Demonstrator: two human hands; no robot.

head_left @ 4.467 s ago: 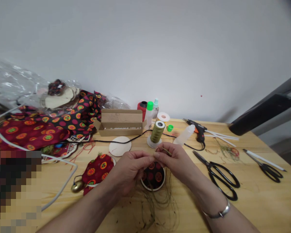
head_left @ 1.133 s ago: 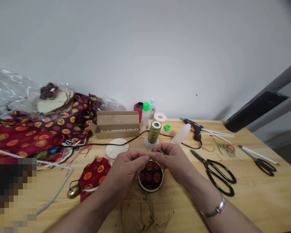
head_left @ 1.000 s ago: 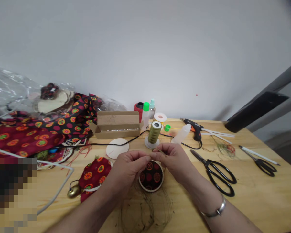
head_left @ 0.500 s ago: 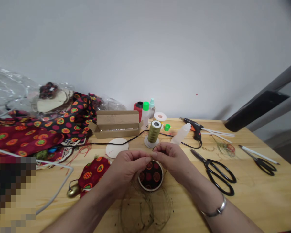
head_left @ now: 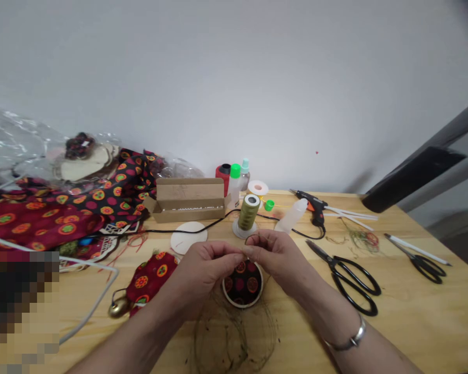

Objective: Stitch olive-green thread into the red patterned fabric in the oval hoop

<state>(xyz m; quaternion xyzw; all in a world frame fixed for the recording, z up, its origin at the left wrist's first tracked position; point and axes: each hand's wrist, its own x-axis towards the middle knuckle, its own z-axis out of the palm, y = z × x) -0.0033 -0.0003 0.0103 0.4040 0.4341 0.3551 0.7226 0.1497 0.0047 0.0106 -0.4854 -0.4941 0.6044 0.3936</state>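
Observation:
Above a round, fabric-covered disc (head_left: 243, 283) with a pale rim, my two hands meet fingertip to fingertip. My left hand (head_left: 214, 265) is closed in a pinch on a thin thread. Thumb and forefinger of my right hand (head_left: 271, 254) are pressed together on the thread too, and a small loop of it curves by the fingers. The exact grip point is too fine to make out. Loose strands of dark green thread (head_left: 239, 332) lie tangled on the table below the disc. Just behind the hands stands a spool of olive thread (head_left: 248, 213).
Large black-handled scissors (head_left: 349, 278) lie right of my right hand; smaller scissors (head_left: 423, 264) are farther right. A glue gun (head_left: 314, 205), a translucent bottle (head_left: 292, 215) and an open cardboard box (head_left: 190, 200) stand behind. Patterned cloth (head_left: 42, 213) and a brass bell (head_left: 119, 307) are left.

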